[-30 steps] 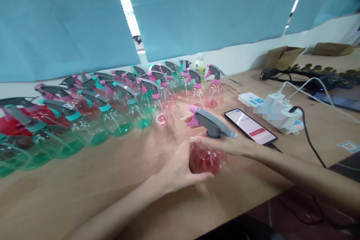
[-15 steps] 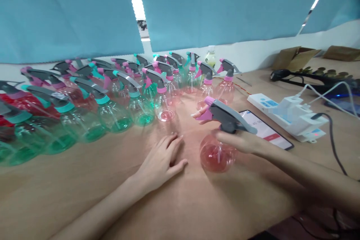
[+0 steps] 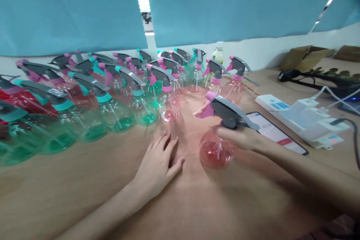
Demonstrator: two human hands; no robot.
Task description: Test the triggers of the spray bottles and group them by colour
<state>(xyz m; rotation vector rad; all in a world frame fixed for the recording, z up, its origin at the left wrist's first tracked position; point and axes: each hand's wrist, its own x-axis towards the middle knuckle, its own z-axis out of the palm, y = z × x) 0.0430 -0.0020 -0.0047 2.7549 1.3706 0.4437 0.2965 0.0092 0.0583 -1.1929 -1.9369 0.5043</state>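
Spray bottle (image 3: 218, 153), pink and see-through, sits in the grasp of the right hand (image 3: 242, 137), over the table (image 3: 182, 206) and to the right of the left hand (image 3: 156, 161). The grip is closed around the neck: the thumb crosses the near side just under the grey spray head (image 3: 230, 111), while fingertips show beyond the pink trigger (image 3: 207, 111); whether they press it I cannot tell. The rounded body hangs below the thumb, mostly uncovered, with pink liquid low inside. It looks roughly upright, though whether its base touches the wood is unclear. The left hand lies palm down on the table, fingers loosely spread, holding nothing, apart from the bottle. Just beyond its fingertips stands a pale pink bottle (image 3: 169, 107), beside a green bottle (image 3: 144, 108). A phone (image 3: 271, 129) lies behind the right wrist, next to a white power strip (image 3: 278, 109).
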